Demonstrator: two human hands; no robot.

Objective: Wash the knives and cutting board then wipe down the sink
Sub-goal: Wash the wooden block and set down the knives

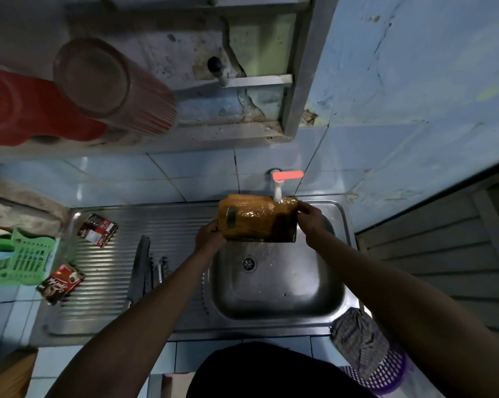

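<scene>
I am holding the cutting board (256, 218) under the tap (279, 185) at the far edge of the sink (277, 285), with water running over its top right corner and sheeting down the face. My left hand (209, 237) is gripping the board's near left corner, fingers curled round the edge; my right hand (310, 218) is pinching the right edge, thumb in front. The board is hanging over the basin, tilted toward me, clear of the bottom.

The knives (144, 271) are lying on the ribbed draining board (104, 254) to the left, well apart from the board. Two sachets (97, 229) are sitting farther left on the same ribs, and a cloth (357, 337) is draped over a purple basket (386, 372) at the near right.

My worry here is slip: the wood is wet and both grips are only on its edges, so it could slide out and bang into the basin. Water deflecting off the tilted face could also splash left onto the sachets. Reaching left for the knives afterwards, wet fingers near the blades would be a cutting risk.
</scene>
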